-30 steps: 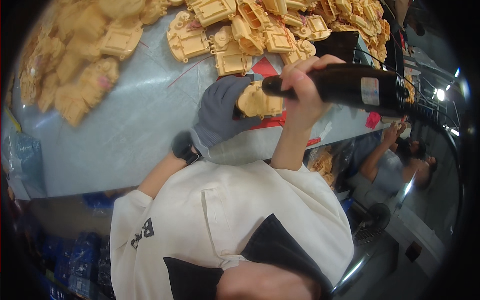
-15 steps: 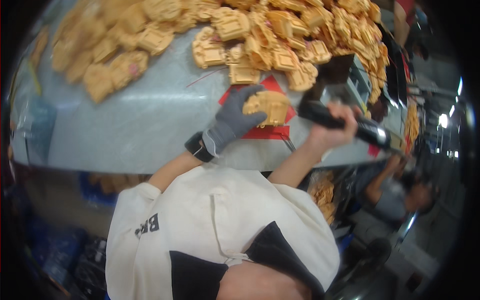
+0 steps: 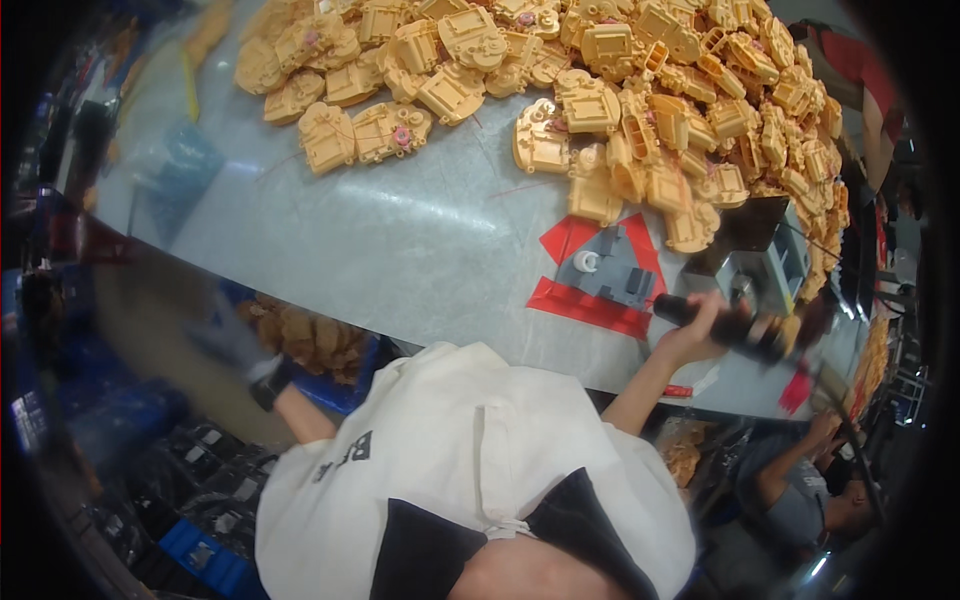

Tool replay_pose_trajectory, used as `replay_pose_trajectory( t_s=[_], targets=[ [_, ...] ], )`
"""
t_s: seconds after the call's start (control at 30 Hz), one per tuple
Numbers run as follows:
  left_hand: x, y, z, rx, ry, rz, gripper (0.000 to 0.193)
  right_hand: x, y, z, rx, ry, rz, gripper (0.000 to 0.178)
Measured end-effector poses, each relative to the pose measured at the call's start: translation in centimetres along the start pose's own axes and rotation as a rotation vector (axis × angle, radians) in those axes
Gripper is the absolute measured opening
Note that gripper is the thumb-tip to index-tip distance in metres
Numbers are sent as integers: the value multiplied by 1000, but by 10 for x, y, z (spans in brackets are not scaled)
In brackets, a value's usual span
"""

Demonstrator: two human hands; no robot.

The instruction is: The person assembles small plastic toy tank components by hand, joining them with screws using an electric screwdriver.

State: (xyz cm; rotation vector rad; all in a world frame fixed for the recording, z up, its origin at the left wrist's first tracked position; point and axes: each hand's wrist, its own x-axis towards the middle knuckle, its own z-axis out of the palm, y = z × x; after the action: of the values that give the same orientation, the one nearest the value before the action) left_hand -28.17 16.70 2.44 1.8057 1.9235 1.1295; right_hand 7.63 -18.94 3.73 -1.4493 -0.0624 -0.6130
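Note:
My right hand [image 3: 697, 335] is closed around a black power screwdriver [image 3: 752, 336], held level over the right part of the metal table. Beside the screwdriver's tip lies a grey fixture [image 3: 612, 272] with a white round peg, set on red tape [image 3: 590, 306]; no part sits on it. My left hand [image 3: 228, 338], in a grey glove, is stretched off the table's front edge at the left. Motion smears its fingers. Nearest to it is a blue bin [image 3: 345, 392] holding yellow plastic housings [image 3: 325, 340].
A large heap of yellow plastic housings [image 3: 640, 100] covers the table's far side. A dark open box [image 3: 745, 250] stands right of the fixture. Another person [image 3: 800, 500] is at lower right, and someone's arm [image 3: 878, 130] shows at far right. Blue crates [image 3: 205, 555] lie low at left.
My left hand has left the fixture and swung far left off the table; the yellow housing it held there is gone from the fixture. My view has shifted. My right hand still holds the screwdriver.

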Motion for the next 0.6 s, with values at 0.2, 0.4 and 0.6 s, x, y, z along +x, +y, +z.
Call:
replay_pose_trajectory(
  t_s=[0.2,0.4,0.6],
  targets=[
    [26,100,136,90,-597,779,58,-6,-9,10,-14,-134,-23,45],
    [2,76,138,-123,-320,664,37,-9,-8,3,-53,-88,-103,37],
    [-202,234,95,-331,-899,1184,35,-3,-1,5,-8,-26,-31,36]
  ],
)
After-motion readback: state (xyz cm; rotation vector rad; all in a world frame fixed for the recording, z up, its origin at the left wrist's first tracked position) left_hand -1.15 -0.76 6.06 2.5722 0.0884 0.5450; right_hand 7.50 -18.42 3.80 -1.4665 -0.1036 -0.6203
